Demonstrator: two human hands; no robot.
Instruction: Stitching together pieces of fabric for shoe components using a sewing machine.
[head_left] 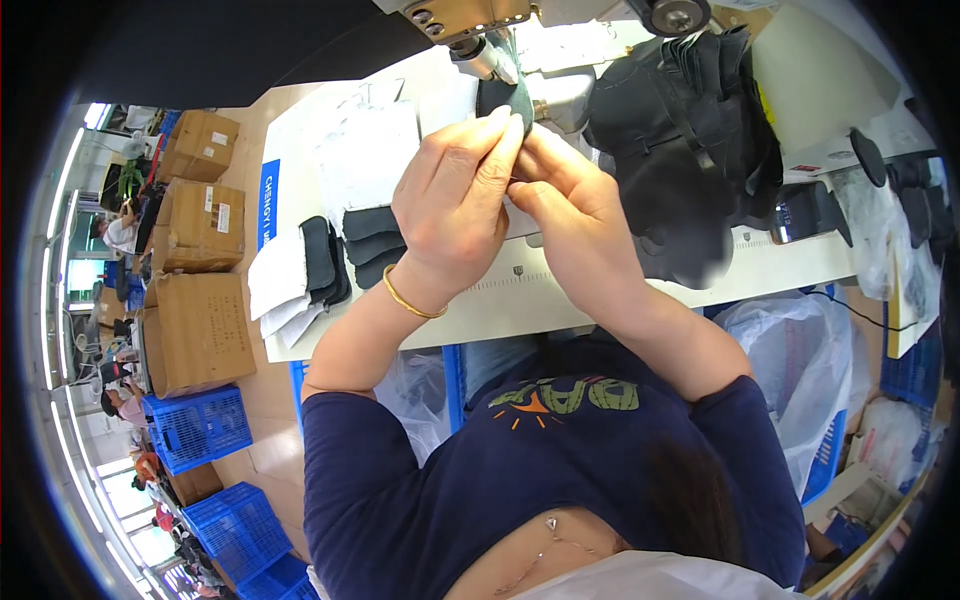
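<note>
Just in front of a sewing machine's needle area (486,58), both my hands meet at a small dark fabric piece (507,97). My left hand (452,205) is closed, its fingertips pinching the near end of the piece. Against its right edge, my right hand (580,215) is closed too, thumb and forefinger bent together. The lower part of the piece is hidden behind my fingers. Left of my hands lie small stacks of dark padded pieces (372,238) and white pieces (368,150).
A large heap of black cut pieces (680,140) covers the table's right side. The pale table (560,285) has a ruler along its front edge. Plastic-lined blue crates (800,350) stand below it. Cardboard boxes (200,335) and blue crates (200,430) line the left floor.
</note>
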